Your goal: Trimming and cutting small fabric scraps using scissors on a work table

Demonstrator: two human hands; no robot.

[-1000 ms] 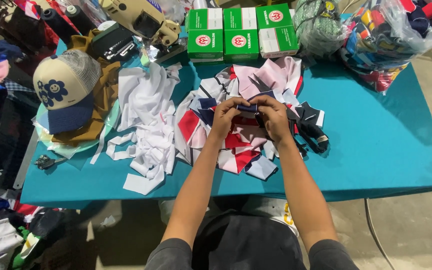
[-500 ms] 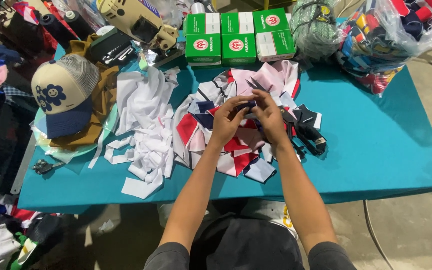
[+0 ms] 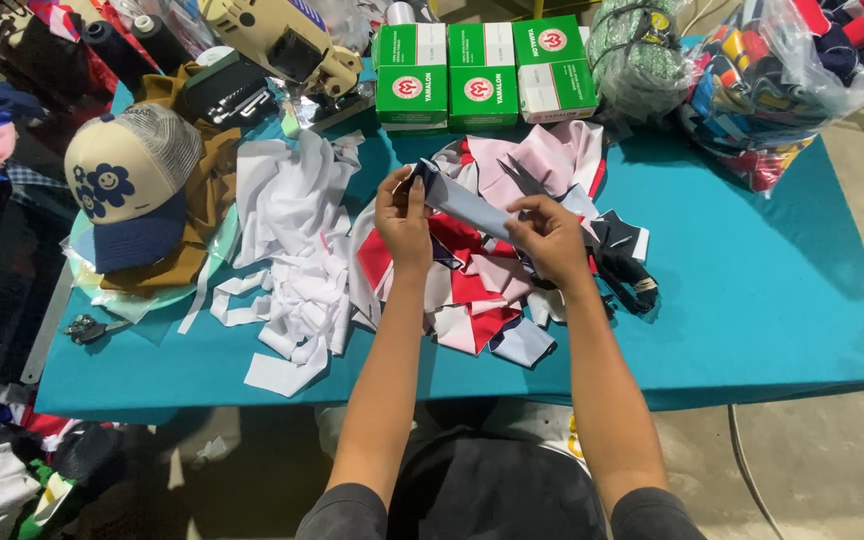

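A teal table [image 3: 752, 300] stood on a bare concrete floor, crowded with cloth and boxes. Nearest you on it lay the heap of red, pink and white fabric pieces [image 3: 472, 290], and everything else sat around that heap.

Just above the heap, your left hand [image 3: 404, 212] was pinched shut on the upper end of a grey-blue fabric strip [image 3: 464, 205], thumb and fingers closed on its dark tip. Your right hand [image 3: 550, 238] was closed on the strip's lower end, fingers curled over it. The strip was pulled taut between them, its long axis slanting from upper left down to lower right. It looked narrow, flat and smooth, pale grey-blue with a darker navy end at your left hand.

Left of the heap lay white fabric scraps [image 3: 292, 250], and further left a cap with flower faces [image 3: 127, 185]. Beyond the heap stood green and white boxes [image 3: 482, 75], with a sewing machine [image 3: 272, 40] to their left.
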